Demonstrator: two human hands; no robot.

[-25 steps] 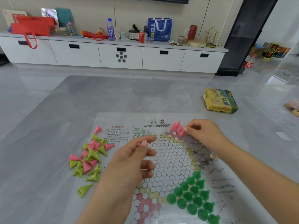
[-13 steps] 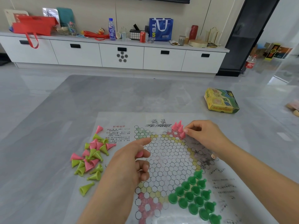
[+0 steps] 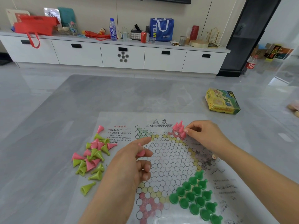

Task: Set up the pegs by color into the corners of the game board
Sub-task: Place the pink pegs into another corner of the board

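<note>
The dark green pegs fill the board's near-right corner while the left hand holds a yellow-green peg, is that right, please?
Not quite: the peg in the left hand is a pink peg, not yellow-green, as the head view shows. The dark green pegs do fill the near-right corner of the game board.

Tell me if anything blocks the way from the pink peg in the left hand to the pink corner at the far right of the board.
Nothing visible does. The left hand holds a pink peg over bare board; only printed circles lie between it and the pink corner, where the right hand sets standing pegs.
</note>
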